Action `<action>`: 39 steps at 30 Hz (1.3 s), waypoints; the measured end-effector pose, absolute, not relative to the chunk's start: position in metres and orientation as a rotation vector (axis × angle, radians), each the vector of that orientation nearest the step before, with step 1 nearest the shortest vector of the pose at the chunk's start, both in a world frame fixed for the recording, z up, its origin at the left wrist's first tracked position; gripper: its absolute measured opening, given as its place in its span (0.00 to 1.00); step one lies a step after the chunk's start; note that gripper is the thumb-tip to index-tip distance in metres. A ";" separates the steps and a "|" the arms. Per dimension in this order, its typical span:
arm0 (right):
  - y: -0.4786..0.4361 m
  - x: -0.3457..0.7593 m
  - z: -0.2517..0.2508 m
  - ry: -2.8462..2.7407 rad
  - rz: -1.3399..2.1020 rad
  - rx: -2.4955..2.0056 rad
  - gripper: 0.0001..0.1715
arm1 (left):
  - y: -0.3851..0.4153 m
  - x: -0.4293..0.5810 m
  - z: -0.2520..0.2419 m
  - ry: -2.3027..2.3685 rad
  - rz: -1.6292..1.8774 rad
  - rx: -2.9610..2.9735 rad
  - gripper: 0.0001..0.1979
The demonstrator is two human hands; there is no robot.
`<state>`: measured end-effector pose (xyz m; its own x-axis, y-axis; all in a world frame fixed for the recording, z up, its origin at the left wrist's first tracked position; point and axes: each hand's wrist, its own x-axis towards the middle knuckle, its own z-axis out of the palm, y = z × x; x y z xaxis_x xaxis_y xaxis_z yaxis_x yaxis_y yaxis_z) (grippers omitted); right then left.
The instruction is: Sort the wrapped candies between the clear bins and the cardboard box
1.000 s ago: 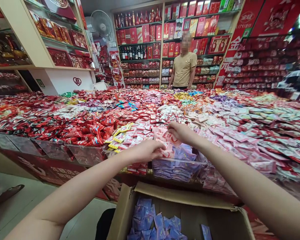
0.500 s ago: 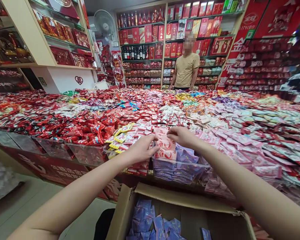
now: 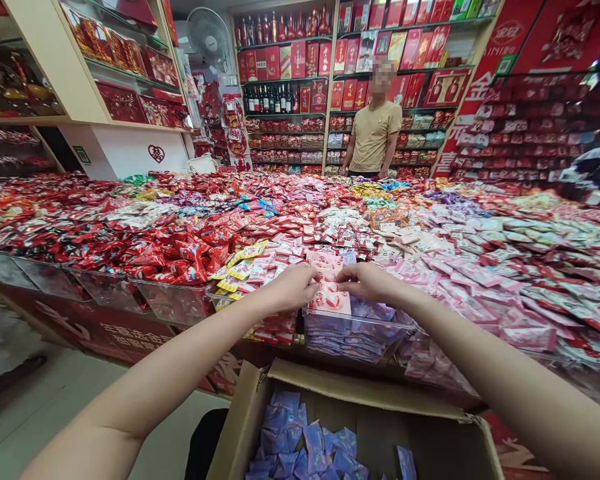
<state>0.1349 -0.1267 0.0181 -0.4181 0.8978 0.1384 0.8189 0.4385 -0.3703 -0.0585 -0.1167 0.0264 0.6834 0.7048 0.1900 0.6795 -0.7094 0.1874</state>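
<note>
Pink candy packets [image 3: 331,304] lie in a row on top of purple candy packets [image 3: 360,337], which fill a clear plastic bin [image 3: 405,326] at the front of the display. My left hand [image 3: 296,288] is at the left side of the pink row, fingers curled and pinching at its edge. From the right, my right hand [image 3: 369,283] grips the same pink packets with bent thumb and fingertips. Below the bin is an open cardboard box [image 3: 380,387] with more purple packets [image 3: 305,443] loose inside, mostly on its left.
Yellow-and-white packets [image 3: 245,263] adjoin the bin on the left, and light pink packets [image 3: 480,293] on the right. Red packets [image 3: 180,257] heap further left. A person [image 3: 375,137] stands behind the display, before shelves of boxes and bottles.
My right hand has come slightly down and its fingertips are now closer to my left hand, over the pink packets. My left hand has shifted little. The view has tilted slightly.
</note>
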 end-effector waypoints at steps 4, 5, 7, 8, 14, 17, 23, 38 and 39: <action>-0.129 0.144 0.036 -2.374 0.130 -1.621 0.13 | -0.119 -0.056 0.029 1.004 0.402 2.886 0.17; -0.129 0.148 0.041 -2.372 0.044 -1.679 0.14 | -0.119 -0.055 0.029 0.945 0.376 2.916 0.18; -0.130 0.158 0.049 -2.413 -0.089 -1.812 0.13 | -0.121 -0.054 0.026 0.871 0.334 2.958 0.17; -0.132 0.163 0.050 -2.457 -0.123 -1.894 0.12 | -0.121 -0.053 0.024 0.864 0.337 2.969 0.17; -0.142 0.178 0.038 -2.685 -0.296 -2.170 0.11 | -0.123 -0.051 0.008 0.912 0.573 2.981 0.19; -0.132 0.180 0.032 -2.620 -0.478 -2.105 0.12 | -0.125 -0.052 0.004 0.923 0.686 2.973 0.19; -0.098 0.177 0.021 -2.521 -0.400 -2.303 0.15 | -0.129 -0.053 0.005 0.979 0.714 2.973 0.19; -0.076 0.202 0.041 -2.378 0.201 -2.287 0.14 | -0.131 -0.055 0.001 1.002 0.789 2.917 0.19; -0.079 0.206 0.047 -2.338 0.204 -2.233 0.14 | -0.131 -0.055 0.001 0.971 0.808 2.917 0.18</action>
